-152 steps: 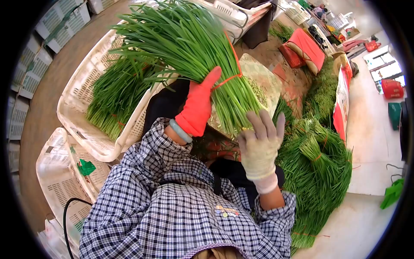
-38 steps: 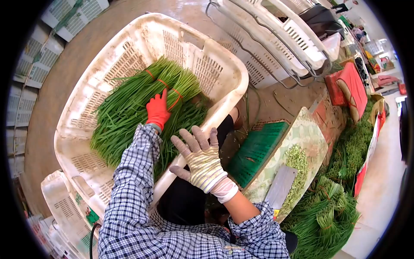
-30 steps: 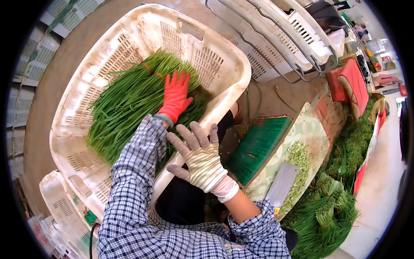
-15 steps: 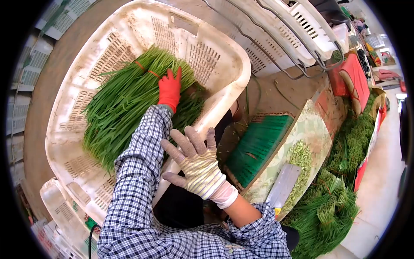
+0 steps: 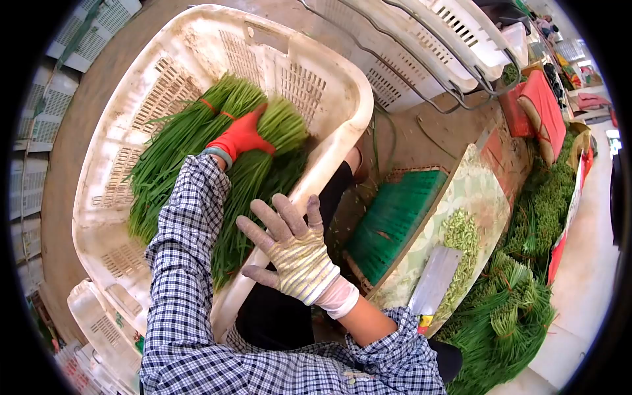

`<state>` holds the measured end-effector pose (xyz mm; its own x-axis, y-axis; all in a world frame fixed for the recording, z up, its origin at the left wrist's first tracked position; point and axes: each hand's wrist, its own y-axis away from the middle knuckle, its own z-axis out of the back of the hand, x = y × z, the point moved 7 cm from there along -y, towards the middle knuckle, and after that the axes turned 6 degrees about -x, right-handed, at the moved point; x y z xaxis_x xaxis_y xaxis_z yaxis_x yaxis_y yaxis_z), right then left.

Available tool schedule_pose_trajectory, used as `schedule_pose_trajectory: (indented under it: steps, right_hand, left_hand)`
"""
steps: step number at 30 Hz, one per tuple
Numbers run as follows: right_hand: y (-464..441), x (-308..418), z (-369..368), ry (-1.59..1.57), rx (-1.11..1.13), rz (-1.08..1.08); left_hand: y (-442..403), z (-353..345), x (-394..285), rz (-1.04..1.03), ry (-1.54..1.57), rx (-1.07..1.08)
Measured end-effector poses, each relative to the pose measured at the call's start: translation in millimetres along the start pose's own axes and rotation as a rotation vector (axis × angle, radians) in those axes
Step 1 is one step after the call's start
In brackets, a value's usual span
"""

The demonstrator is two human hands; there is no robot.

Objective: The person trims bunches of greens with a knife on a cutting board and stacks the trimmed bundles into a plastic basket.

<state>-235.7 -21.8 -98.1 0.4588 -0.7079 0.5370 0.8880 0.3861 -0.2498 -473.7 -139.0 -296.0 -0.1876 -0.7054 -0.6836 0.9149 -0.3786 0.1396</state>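
My left hand (image 5: 242, 137), in a red glove, is wrapped around a bunch of garlic chives (image 5: 284, 126) at the right side of the white plastic crate (image 5: 99, 217). The cut ends of this bunch are blurred, and its long leaves hang down towards the crate's near edge. Beside it lie more chives (image 5: 171, 151), tied with orange-red bands. My right hand (image 5: 296, 253), in a striped, grey-fingered glove, hovers over the crate's near rim. Its fingers are spread and nothing is in it.
A cleaver (image 5: 436, 280) lies on a board (image 5: 484, 178) beside chopped green trimmings (image 5: 461, 234). Beyond are a green slatted panel (image 5: 395, 220) and heaps of bundled chives (image 5: 500, 322). A white crate with metal handles (image 5: 408, 72) stands at the top.
My left hand has turned and closed around the right-hand bunch, which has shifted to the near side of the crate. My right hand stays spread, slightly further left.
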Motion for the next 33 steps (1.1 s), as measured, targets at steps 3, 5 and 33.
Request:
schedule_pose_trajectory:
  steps: [3,5,33]
  right_hand:
    - [-0.1,-0.9,-1.8,0.004,0.007,-0.012]
    - [2.8,-0.6,-3.6,0.025,-0.001,0.001]
    - [1.2,-2.8,-2.9,-0.020,0.037,-0.028]
  left_hand:
    - [-9.2,-19.4,24.2,0.009,0.315,0.140]
    - [-15.1,-20.2,54.8,0.158,0.120,0.004]
    - [44.4,-31.2,13.5,-0.405,-0.799,-0.133]
